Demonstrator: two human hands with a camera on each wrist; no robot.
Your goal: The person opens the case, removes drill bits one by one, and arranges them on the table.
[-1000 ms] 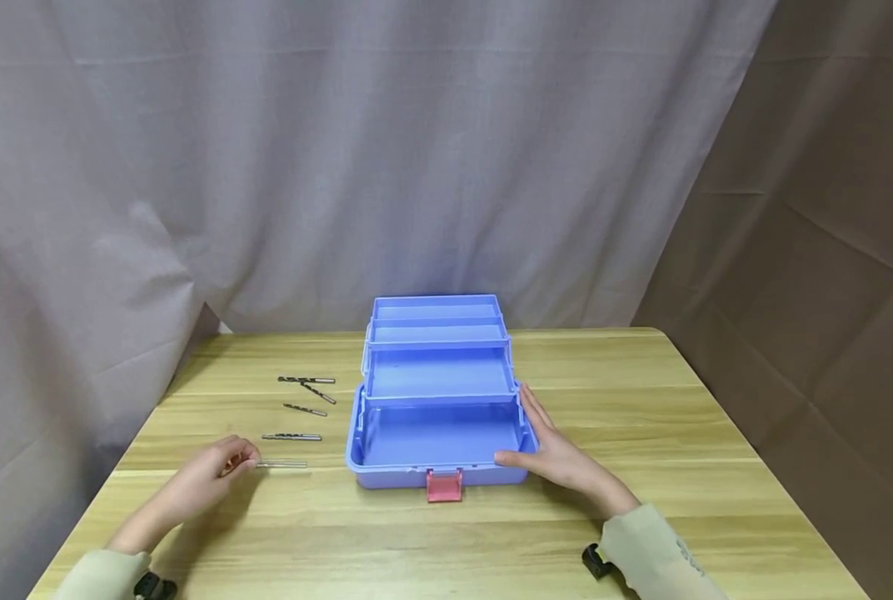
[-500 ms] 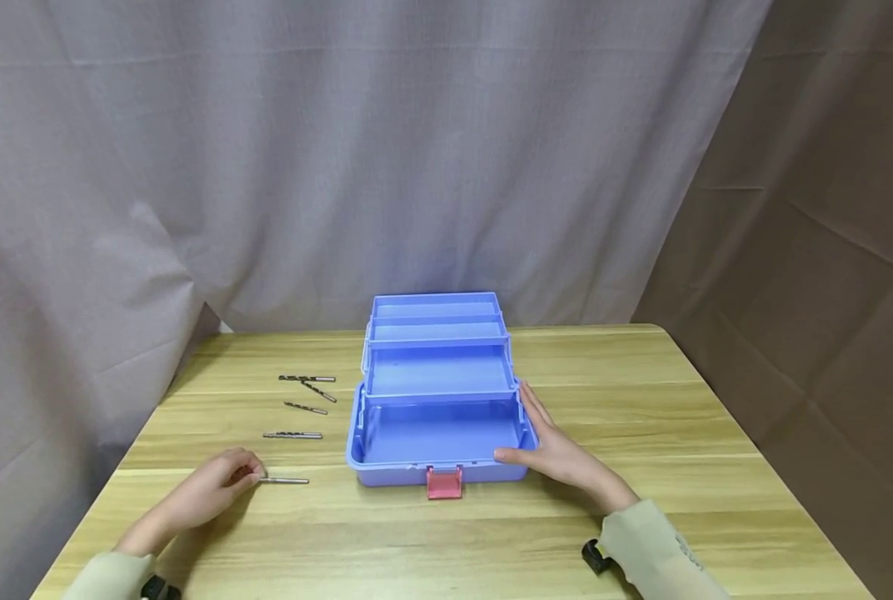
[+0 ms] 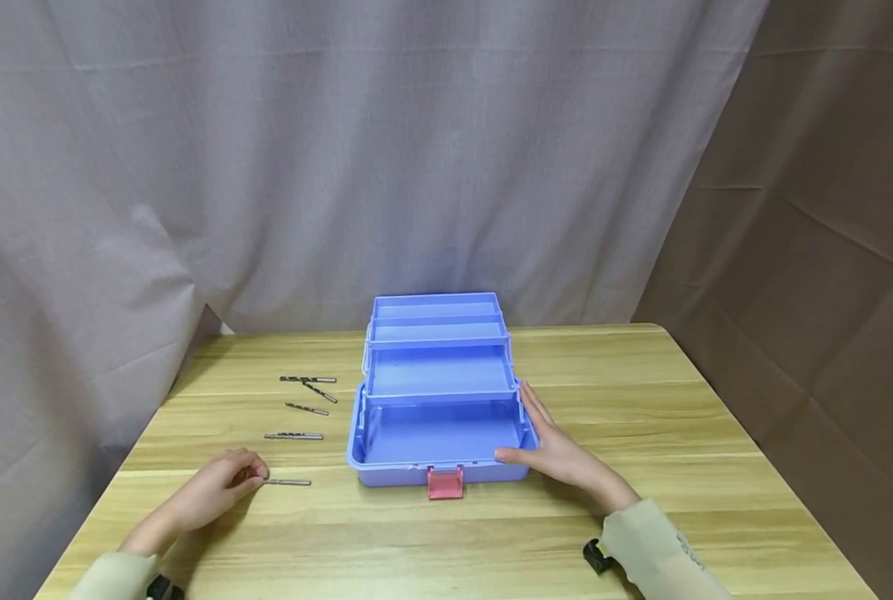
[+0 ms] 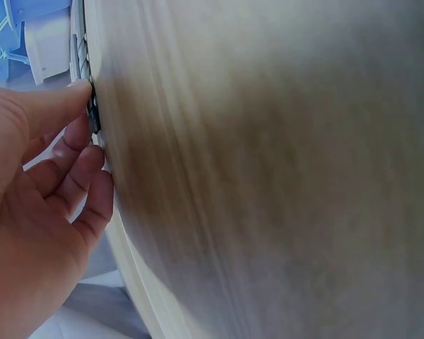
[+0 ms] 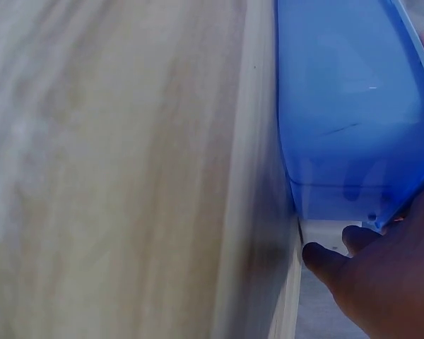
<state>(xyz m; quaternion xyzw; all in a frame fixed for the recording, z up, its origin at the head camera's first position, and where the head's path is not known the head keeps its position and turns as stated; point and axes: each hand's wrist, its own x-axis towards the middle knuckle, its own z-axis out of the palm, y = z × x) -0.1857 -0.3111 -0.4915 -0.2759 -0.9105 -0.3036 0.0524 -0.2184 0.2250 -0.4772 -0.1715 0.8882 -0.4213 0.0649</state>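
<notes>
A thin metal drill bit (image 3: 289, 482) lies low over the table at the front left. My left hand (image 3: 214, 492) pinches its left end between thumb and fingertips; the bit's dark tip (image 4: 93, 116) shows at the thumb in the left wrist view. A blue toolbox (image 3: 441, 473) with stepped trays raised stands in the middle, its red latch (image 3: 445, 483) hanging at the front. My right hand (image 3: 566, 454) rests on the toolbox's right front corner, thumb over the front rim and straight fingers along the right side. Several trays and the bottom compartment hold nothing visible.
Behind the left hand lie more drill bits: one pointing right (image 3: 293, 436), a smaller one (image 3: 306, 408), and two that almost touch, a long bit (image 3: 307, 379) and a slanted bit (image 3: 321, 392). A grey curtain (image 3: 431, 150) hangs behind the wooden table (image 3: 641, 400).
My left hand has brought the drill bit slightly nearer the table's front edge and a little to the right. The right hand stays in place on the toolbox.
</notes>
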